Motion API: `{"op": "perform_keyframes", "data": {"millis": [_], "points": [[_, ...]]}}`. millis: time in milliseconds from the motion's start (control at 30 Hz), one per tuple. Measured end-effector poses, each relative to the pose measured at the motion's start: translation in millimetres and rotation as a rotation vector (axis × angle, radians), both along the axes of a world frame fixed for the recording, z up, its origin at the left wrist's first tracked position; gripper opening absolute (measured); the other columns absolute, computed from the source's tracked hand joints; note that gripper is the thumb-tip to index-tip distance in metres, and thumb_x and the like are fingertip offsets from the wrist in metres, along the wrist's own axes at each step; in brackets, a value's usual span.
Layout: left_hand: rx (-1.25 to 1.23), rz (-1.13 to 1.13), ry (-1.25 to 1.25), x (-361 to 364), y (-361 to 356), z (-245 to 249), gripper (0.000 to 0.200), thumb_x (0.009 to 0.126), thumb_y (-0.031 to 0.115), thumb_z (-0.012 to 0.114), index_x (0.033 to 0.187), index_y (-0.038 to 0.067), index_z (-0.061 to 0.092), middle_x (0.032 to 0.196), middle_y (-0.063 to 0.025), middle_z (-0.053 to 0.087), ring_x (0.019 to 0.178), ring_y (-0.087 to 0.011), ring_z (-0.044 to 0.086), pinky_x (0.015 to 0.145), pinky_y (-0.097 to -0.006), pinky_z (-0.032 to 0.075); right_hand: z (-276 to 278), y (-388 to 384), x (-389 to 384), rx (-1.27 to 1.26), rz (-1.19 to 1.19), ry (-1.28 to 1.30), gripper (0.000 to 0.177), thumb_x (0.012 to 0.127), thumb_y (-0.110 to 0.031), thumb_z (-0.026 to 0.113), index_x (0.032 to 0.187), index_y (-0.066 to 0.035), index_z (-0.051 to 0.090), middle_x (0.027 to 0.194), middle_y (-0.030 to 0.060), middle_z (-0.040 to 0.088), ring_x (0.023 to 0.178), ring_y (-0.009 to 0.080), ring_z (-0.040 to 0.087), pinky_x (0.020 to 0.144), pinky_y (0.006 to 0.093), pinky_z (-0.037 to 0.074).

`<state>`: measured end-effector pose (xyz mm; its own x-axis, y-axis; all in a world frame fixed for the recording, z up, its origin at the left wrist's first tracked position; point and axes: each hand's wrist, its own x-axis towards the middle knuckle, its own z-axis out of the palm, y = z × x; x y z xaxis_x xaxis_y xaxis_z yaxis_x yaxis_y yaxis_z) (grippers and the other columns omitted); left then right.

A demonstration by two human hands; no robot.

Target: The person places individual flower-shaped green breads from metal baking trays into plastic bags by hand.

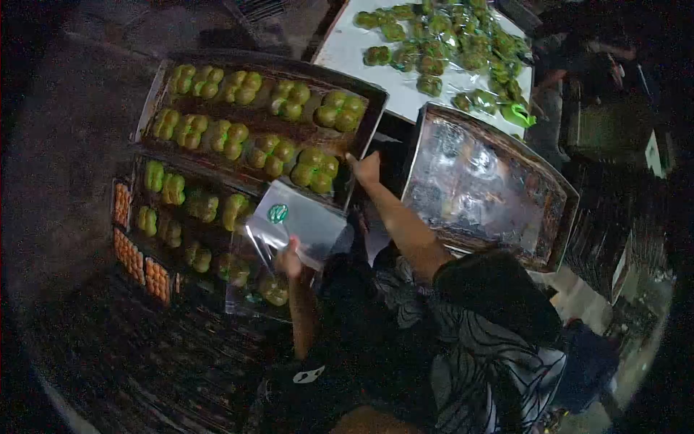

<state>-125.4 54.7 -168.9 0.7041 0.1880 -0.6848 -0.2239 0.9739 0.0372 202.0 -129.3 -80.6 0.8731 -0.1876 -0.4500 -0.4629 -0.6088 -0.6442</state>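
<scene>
My left hand (289, 259) is closed on a stack of clear plastic bags (312, 223) printed with a green round logo. The bags lie over the near edge of an upper baking tray (271, 69) and partly cover the tray below. Clusters of green buns (230, 139) sit in rows on the upper tray. At that tray's right end, my right hand (363, 168) grips the rim, close to a bun cluster. More green buns (204, 207) rest on the lower tray, some seen through clear plastic.
To the right stands a dark baking tray (477, 181) with a shiny bare bottom. Behind it, a white table (354, 50) carries many bagged green buns (441, 43) and a bright green strip (517, 114). Trays of orange-brown buns (130, 254) sit lower left.
</scene>
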Motion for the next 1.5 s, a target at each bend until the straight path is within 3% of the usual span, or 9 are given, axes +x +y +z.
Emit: {"op": "perform_keyframes", "data": {"millis": [100, 267, 567, 833, 1133, 1267, 1400, 1433, 1500], "points": [[-0.038, 0.097, 0.027, -23, 7, 13, 0.052, 0.081, 0.030, 0.049, 0.117, -0.004, 0.036, 0.109, -0.0144, 0.047, 0.101, -0.0248, 0.044, 0.084, -0.0361, 0.038, -63, -1, 4, 0.182, 0.011, -0.056, 0.028, 0.071, -0.012, 0.052, 0.090, 0.009, 0.051, 0.083, 0.0218, 0.057, 0.079, 0.0308, 0.056, 0.065, 0.0382, 0.043], [0.619, -0.106, 0.417, 57, 7, 116, 0.042, 0.077, 0.022, 0.054, 0.111, 0.000, 0.042, 0.100, -0.0107, 0.049, 0.092, -0.0250, 0.048, 0.074, -0.0412, 0.044, 39, -31, 20, 0.145, 0.144, -0.047, 0.024, 0.066, -0.011, 0.050, 0.078, 0.009, 0.055, 0.070, 0.0197, 0.058, 0.064, 0.0287, 0.058, 0.056, 0.0382, 0.044], [0.344, -0.238, 0.154, 194, -69, 117, 0.036, 0.080, 0.023, 0.050, 0.108, 0.000, 0.044, 0.097, -0.0102, 0.051, 0.090, -0.0260, 0.049, 0.078, -0.0415, 0.042, 289, -209, -11, 0.104, -0.038, -0.117, 0.017, 0.062, -0.004, 0.055, 0.076, 0.006, 0.057, 0.062, 0.0094, 0.055, 0.051, 0.0145, 0.050, 0.045, 0.0305, 0.038], [0.114, -0.391, 0.146, 154, -192, 155, 0.033, 0.081, 0.019, 0.048, 0.107, 0.001, 0.044, 0.099, -0.0107, 0.051, 0.091, -0.0273, 0.049, 0.080, -0.0423, 0.041, 191, -444, -149, 0.213, -0.486, -0.004, 0.016, 0.067, -0.010, 0.049, 0.067, 0.003, 0.059, 0.061, 0.0073, 0.054, 0.057, 0.0172, 0.052, 0.052, 0.0329, 0.039], [0.187, -0.901, -0.038, 138, -352, 188, 0.021, 0.081, 0.009, 0.046, 0.100, 0.000, 0.049, 0.103, -0.0123, 0.052, 0.096, -0.0278, 0.049, 0.085, -0.0430, 0.039, 136, -625, -123, -0.708, -0.290, -0.349, 0.028, 0.070, -0.026, 0.060, 0.083, -0.001, 0.061, 0.079, 0.0192, 0.059, 0.074, 0.0346, 0.057, 0.066, 0.0398, 0.044], [-0.197, -1.010, -0.347, 123, -389, 194, 0.025, 0.082, 0.010, 0.047, 0.105, 0.000, 0.046, 0.102, -0.0121, 0.051, 0.096, -0.0284, 0.050, 0.085, -0.0424, 0.040, 150, -619, -112, -0.310, -0.341, -0.208, 0.041, 0.079, -0.036, 0.048, 0.096, 0.000, 0.057, 0.091, 0.0206, 0.058, 0.085, 0.0335, 0.055, 0.075, 0.0382, 0.042], [0.153, -1.142, -0.264, 121, -411, 254, 0.032, 0.084, 0.017, 0.047, 0.110, 0.000, 0.041, 0.102, -0.0125, 0.050, 0.098, -0.0279, 0.049, 0.087, -0.0445, 0.039, 77, -563, -191, -0.714, 0.198, -0.369, 0.060, 0.081, -0.050, 0.038, 0.120, -0.005, 0.041, 0.121, 0.0207, 0.040, 0.114, 0.0314, 0.035, 0.098, 0.0432, 0.019], [0.509, -1.121, -0.097, 125, -434, 275, 0.029, 0.082, 0.027, 0.051, 0.096, 0.001, 0.049, 0.087, -0.0085, 0.056, 0.077, -0.0226, 0.056, 0.069, -0.0370, 0.046, 76, -567, -188, -0.703, 0.218, -0.374, 0.060, 0.081, -0.050, 0.038, 0.120, -0.005, 0.041, 0.121, 0.0207, 0.040, 0.114, 0.0314, 0.035, 0.098, 0.0432, 0.019], [0.688, -1.307, -0.311, 138, -435, 261, 0.033, 0.081, 0.022, 0.054, 0.104, 0.000, 0.047, 0.092, -0.0096, 0.055, 0.084, -0.0222, 0.055, 0.074, -0.0361, 0.045, 85, -563, -172, 0.361, -0.086, -0.311, 0.065, 0.082, -0.055, 0.032, 0.121, -0.004, 0.040, 0.122, 0.0168, 0.040, 0.114, 0.0262, 0.037, 0.097, 0.0406, 0.023]]}}
